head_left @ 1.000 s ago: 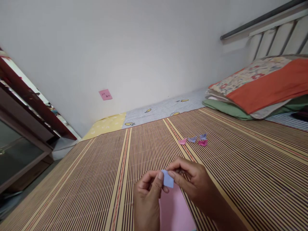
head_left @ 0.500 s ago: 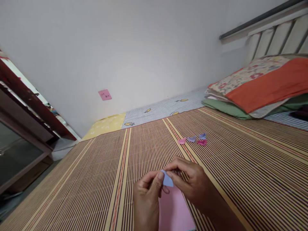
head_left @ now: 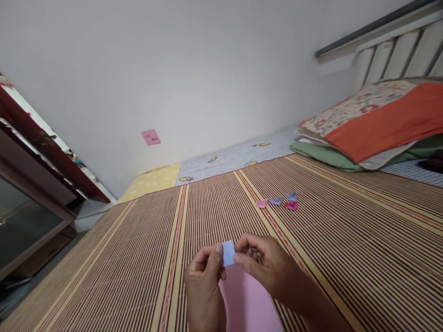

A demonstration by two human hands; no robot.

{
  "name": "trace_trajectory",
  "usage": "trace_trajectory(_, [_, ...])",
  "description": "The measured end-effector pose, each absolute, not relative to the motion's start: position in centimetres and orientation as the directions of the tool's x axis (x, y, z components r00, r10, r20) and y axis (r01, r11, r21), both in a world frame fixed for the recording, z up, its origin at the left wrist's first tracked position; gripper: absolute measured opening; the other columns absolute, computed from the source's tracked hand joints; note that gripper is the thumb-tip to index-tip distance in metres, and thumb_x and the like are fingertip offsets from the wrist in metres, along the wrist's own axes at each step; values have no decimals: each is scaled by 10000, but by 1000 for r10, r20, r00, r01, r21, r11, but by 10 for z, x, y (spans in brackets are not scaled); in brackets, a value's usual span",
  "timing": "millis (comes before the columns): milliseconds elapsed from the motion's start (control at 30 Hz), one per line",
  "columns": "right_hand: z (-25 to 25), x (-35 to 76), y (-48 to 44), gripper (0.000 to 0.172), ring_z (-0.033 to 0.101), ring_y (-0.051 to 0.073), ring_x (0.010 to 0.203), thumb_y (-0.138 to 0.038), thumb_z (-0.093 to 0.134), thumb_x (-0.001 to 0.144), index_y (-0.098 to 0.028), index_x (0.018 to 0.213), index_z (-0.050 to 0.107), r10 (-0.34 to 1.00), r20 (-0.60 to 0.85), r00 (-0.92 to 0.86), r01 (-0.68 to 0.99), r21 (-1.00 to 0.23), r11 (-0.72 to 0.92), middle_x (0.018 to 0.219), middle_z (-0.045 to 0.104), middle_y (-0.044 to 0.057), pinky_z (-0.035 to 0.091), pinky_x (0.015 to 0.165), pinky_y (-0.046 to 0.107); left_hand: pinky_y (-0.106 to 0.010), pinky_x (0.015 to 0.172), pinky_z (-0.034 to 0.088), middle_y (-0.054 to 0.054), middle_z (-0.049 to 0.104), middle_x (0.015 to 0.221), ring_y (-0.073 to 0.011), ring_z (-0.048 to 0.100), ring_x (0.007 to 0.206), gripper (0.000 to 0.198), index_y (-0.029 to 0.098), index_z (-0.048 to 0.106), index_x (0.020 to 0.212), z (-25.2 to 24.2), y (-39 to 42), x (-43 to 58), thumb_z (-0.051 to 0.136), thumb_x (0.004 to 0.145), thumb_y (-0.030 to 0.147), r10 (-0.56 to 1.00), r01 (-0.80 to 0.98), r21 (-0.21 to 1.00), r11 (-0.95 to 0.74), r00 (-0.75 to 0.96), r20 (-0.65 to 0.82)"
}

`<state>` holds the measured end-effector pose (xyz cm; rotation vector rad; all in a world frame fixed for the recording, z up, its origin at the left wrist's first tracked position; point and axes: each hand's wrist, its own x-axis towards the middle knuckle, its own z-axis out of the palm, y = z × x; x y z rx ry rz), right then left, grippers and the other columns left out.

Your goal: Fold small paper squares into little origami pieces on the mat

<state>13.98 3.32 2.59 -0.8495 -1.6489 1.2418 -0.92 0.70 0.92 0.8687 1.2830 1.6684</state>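
Blue paper [head_left: 228, 253] sits between left hand [head_left: 206, 279], pinching it, and right hand [head_left: 269, 263], touching it, grip unclear.

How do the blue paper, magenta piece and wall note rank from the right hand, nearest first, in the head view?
From the right hand:
1. Blue paper: immediately left.
2. Magenta piece: ahead, slightly right.
3. Wall note: far left, beyond.

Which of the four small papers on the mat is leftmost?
The light pink paper; both purplish papers and the magenta paper lie right of it.
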Motion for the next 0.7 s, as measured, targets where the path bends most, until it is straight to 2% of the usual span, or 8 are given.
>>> trace_trajectory(133, [23,135,32,163,478,130,637,-223,612,922,-187,764,594,896,227,-382,10,-968,249,670,525,-37,348,580,266,-230,531,389,41,517,557,-116,465,528,341,161,728,723,8,8,-11,843,751,481,903,-236,962,-139,-428,26])
trace_trajectory(267, [21,136,32,200,449,126,603,-231,576,940,-190,745,566,900,204,-385,-11,-976,217,637,502,-42,321,561,269,-223,560,400,32,540,586,-114,470,567,319,155,715,716,10,8,-13,849,764,440,928,-250,962,-108,-372,8])
trace_trajectory(400, [18,139,36,189,438,120,587,-263,581,915,-192,746,535,875,165,-455,-180,-979,91,634,512,-39,332,562,264,-224,578,404,18,567,619,-116,475,591,318,155,694,696,9,6,-16,831,799,423,964,-260,959,-109,-265,38])
trace_trajectory(500, [18,138,37,190,441,117,568,-308,592,909,-193,768,535,846,175,-503,-283,-959,30,641,532,-35,343,549,260,-221,568,398,29,545,604,-113,465,577,295,159,707,725,8,6,-17,831,802,415,958,-285,949,-133,-282,49])
trace_trajectory(600, [21,134,34,198,474,129,623,-315,599,946,-184,798,591,872,210,-442,-162,-975,152,699,554,-21,366,586,269,-216,563,412,30,572,627,-116,487,589,287,165,725,769,7,7,-18,870,755,412,919,-300,940,-160,-394,31])
trace_trajectory(700, [25,130,29,158,478,129,644,-263,624,946,-189,806,621,888,290,-357,-27,-953,301,693,531,-37,359,591,264,-216,552,430,24,599,655,-119,504,598,311,167,721,763,7,8,-18,888,728,426,902,-332,928,-168,-432,9])
